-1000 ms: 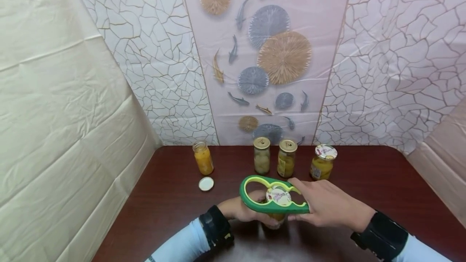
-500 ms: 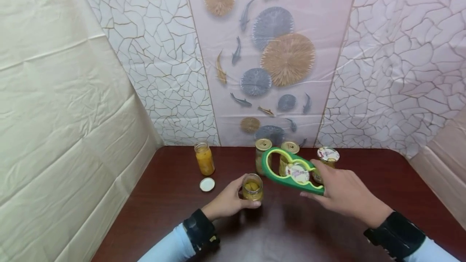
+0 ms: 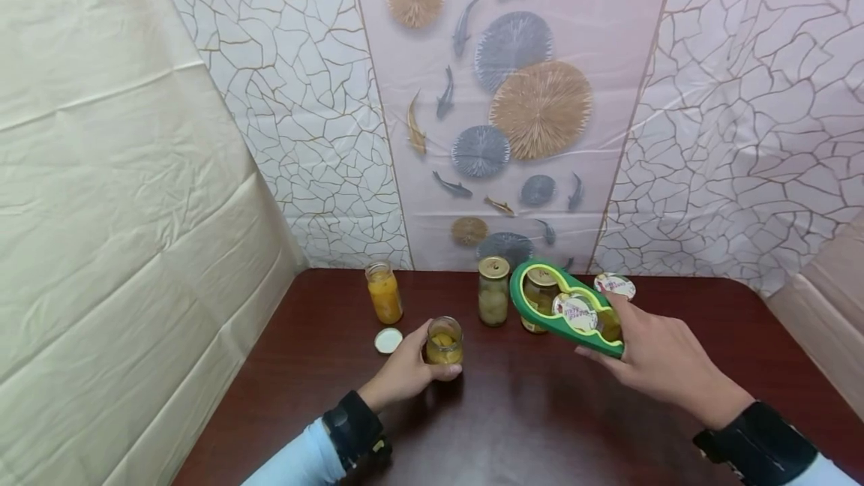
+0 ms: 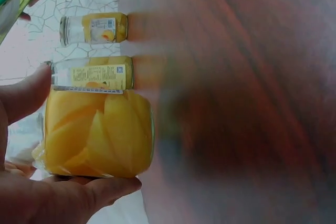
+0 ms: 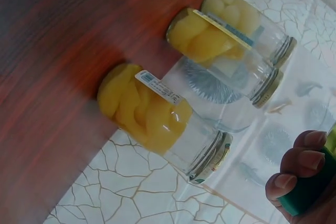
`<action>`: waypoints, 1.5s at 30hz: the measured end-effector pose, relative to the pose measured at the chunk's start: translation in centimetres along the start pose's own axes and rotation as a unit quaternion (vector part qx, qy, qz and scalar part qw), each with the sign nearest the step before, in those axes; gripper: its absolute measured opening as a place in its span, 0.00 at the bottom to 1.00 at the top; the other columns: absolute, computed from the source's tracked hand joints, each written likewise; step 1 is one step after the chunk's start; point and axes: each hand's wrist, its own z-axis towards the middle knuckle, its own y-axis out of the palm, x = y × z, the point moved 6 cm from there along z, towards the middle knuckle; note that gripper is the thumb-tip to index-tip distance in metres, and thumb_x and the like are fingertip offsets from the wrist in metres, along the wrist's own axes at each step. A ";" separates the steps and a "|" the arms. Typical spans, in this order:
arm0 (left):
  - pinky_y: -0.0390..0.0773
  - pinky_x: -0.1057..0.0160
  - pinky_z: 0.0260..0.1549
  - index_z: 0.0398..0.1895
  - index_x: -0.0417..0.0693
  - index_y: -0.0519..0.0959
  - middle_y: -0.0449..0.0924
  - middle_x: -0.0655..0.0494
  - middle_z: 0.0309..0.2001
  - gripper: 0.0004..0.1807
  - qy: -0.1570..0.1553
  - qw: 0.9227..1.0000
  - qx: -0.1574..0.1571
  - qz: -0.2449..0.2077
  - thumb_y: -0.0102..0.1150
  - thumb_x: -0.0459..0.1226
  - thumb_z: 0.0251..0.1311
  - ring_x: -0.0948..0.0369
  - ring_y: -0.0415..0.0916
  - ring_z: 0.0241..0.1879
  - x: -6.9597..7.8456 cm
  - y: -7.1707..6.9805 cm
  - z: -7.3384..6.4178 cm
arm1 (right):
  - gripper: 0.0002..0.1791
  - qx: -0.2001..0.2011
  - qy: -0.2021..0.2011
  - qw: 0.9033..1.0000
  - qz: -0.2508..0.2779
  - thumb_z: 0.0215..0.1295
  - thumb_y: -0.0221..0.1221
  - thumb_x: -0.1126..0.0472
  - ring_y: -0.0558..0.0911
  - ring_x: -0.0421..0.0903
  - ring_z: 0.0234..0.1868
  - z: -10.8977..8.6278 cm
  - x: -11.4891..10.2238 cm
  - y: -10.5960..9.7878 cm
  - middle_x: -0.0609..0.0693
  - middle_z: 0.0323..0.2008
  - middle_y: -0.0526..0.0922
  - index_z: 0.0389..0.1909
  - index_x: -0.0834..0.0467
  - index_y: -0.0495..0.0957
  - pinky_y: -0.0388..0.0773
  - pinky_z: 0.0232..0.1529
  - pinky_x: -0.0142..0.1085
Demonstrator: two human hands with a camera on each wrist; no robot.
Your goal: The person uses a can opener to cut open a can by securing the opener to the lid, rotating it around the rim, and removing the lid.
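My left hand [image 3: 403,373] grips a lidless glass jar [image 3: 443,352] of yellow fruit pieces, its open mouth facing up. In the left wrist view, thumb and fingers wrap the jar [image 4: 100,135] from both sides, close over the tabletop. My right hand [image 3: 675,358] holds a green jar opener [image 3: 574,336] with a light-green inner edge by its handle end, raised before the back jars. A white patterned lid [image 3: 578,313] sits within the opener's notches. The right wrist view shows curled fingertips [image 5: 311,159] on the green handle [image 5: 306,195].
At the back left stand an open jar [image 3: 385,297] of orange contents and a loose white lid [image 3: 388,340]. Two gold-lidded jars, one of pale round fruit [image 3: 493,298] and one of yellow fruit [image 5: 205,38], stand at the back. Right of them is a patterned-lid jar [image 5: 152,111].
The lid has come off the jar and travelled away in the opener. My left hand has moved left with the jar; my right hand has moved right and toward the back.
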 end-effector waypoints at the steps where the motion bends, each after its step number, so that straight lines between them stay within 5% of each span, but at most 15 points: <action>1: 0.73 0.39 0.73 0.82 0.45 0.63 0.79 0.46 0.70 0.49 0.001 1.000 0.002 -0.002 0.78 0.46 0.63 0.48 0.76 0.70 -0.1 -0.1 0.2 | 0.55 -0.001 0.001 1.000 -0.001 0.56 0.73 0.28 0.84 0.46 0.30 0.0 0.0 0.1 0.62 0.45 0.90 0.72 0.63 0.69 0.77 0.24 0.40; 19: 0.80 0.45 0.64 0.67 0.56 0.74 0.85 0.51 0.59 0.31 -0.010 0.998 0.064 -0.008 0.78 0.42 0.63 0.52 0.82 0.60 -0.6 -0.8 4.3 | 0.54 0.011 -0.009 1.000 -0.005 0.55 0.74 0.29 0.83 0.46 0.30 -0.4 -0.5 0.2 0.60 0.42 0.90 0.72 0.61 0.70 0.75 0.23 0.40; 33: 0.81 0.45 0.65 0.67 0.53 0.75 0.85 0.48 0.61 0.32 -0.030 0.993 0.117 -0.021 0.79 0.42 0.62 0.50 0.82 0.61 -1.8 -1.7 7.9 | 0.54 0.017 -0.015 1.000 0.001 0.53 0.77 0.32 0.84 0.47 0.31 -0.2 -1.1 0.0 0.60 0.42 0.90 0.71 0.63 0.70 0.76 0.24 0.41; 45: 0.81 0.48 0.63 0.70 0.55 0.73 0.86 0.49 0.59 0.35 -0.053 0.991 0.117 -0.035 0.78 0.43 0.63 0.51 0.83 0.58 -2.6 -2.0 10.9 | 0.53 0.035 -0.027 0.999 -0.003 0.51 0.78 0.32 0.86 0.47 0.32 -0.8 -0.7 0.7 0.58 0.40 0.91 0.69 0.61 0.72 0.77 0.24 0.42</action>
